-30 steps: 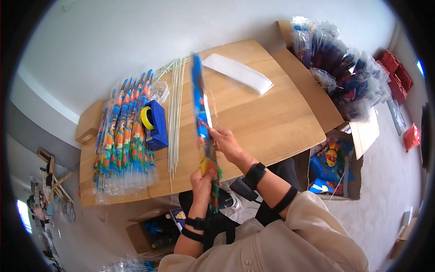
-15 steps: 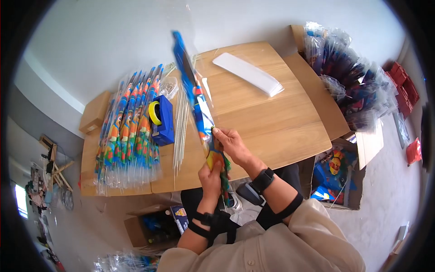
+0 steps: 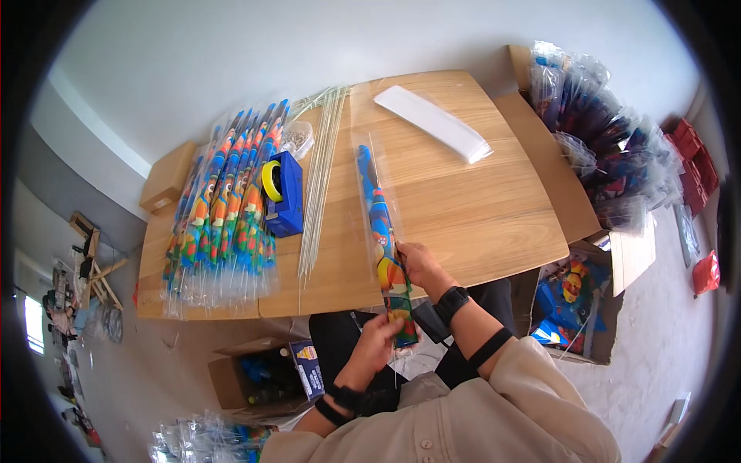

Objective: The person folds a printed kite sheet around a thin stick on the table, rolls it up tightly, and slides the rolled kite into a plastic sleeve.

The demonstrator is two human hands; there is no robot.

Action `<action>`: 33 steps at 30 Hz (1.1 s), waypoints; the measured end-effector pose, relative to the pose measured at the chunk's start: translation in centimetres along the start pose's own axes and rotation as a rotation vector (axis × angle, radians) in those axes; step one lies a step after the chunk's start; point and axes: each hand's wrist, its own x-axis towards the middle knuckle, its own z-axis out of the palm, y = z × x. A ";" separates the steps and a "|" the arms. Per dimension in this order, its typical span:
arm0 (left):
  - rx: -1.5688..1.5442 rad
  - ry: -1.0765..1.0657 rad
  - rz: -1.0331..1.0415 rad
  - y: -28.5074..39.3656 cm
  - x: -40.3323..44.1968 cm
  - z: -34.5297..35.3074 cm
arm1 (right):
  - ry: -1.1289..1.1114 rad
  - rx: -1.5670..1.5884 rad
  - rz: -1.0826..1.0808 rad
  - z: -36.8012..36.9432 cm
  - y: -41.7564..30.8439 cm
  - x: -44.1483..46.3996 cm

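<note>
In front of me, over the table's near edge, I hold a brightly printed roll (image 3: 384,239) in a clear plastic sleeve. Blue shows at its far end, with orange, yellow and green nearer me. My left hand (image 3: 377,342) is closed round its near end, below the tabletop's edge. Higher up, my right hand (image 3: 424,265) pinches the sleeved roll from its right side. A thin rod sticks out below the near end. Left of the roll, a bundle of thin rods (image 3: 320,185) lies lengthwise on the table.
Similar sleeved rolls (image 3: 224,201) lie in a row on the table (image 3: 478,224). Beside them stands a blue tape dispenser (image 3: 289,201) with yellow tape. A stack of flat clear sleeves (image 3: 432,123) lies farther back. Right stands a carton (image 3: 544,154) of bagged rolls; another open carton (image 3: 606,339) sits below.
The roll has come down toward me and now lies inside its sleeve. My left hand has moved down to its near end; my right hand has shifted slightly right and lower.
</note>
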 end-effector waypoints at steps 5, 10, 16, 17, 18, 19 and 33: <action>0.217 -0.127 -0.276 -0.9 -4.8 -3.0 | 0.010 0.000 0.005 0.4 -0.2 -0.2; 0.327 -0.198 -0.199 -0.8 -6.4 -3.6 | 0.025 -0.024 0.013 0.6 -0.5 -0.9; 0.482 -0.092 -0.165 -0.3 -8.9 -4.3 | -0.006 0.059 0.086 0.1 -0.2 0.3; 0.545 -0.038 -0.095 -0.7 -8.8 -5.0 | -0.050 0.009 0.107 -0.1 -0.3 0.3; 0.607 0.017 -0.025 -1.0 -8.5 -5.5 | -0.094 -0.041 0.128 -0.3 -0.2 0.4; 0.607 0.019 -0.025 -1.0 -8.0 -5.6 | -0.094 -0.040 0.130 0.4 -0.3 -0.3; 1.319 0.212 0.867 3.2 5.0 -5.1 | -0.082 -0.071 0.102 0.9 -0.6 -1.0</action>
